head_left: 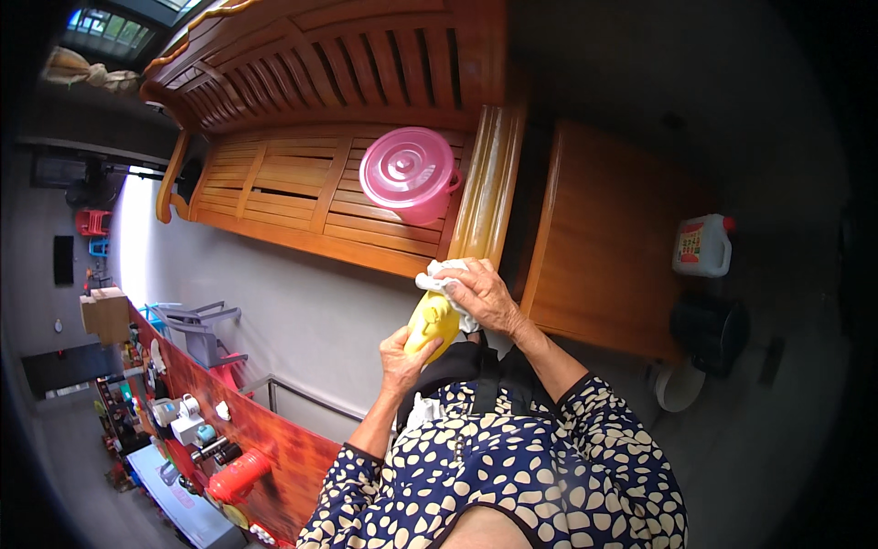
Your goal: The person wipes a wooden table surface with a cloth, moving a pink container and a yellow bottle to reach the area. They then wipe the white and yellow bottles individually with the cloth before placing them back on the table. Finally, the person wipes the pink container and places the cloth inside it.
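Both hands meet just below the centre of the frame: the left hand [400, 359] is wrapped around the lower part of a yellow bottle [432, 325], and the right hand [485, 295] presses a white cloth [440, 274] onto its top, fingers closed over the fabric. Judging by that grip, the step in hand looks like wiping the bottle clean, with the cloth at the upper end; the next move would call for turning the bottle in the left hand so the cloth can reach its other side, keeping a firm hold since the plastic may be slick. One yellow bottle and one white cloth are in view. Above them, a wooden bench [274, 197] fills the upper middle, carrying one pink lidded bucket [410, 174]. At the right sits one white jug with a red cap [702, 245] beside a wooden cabinet [604, 238], and one dark pot [711, 331] stands below it.
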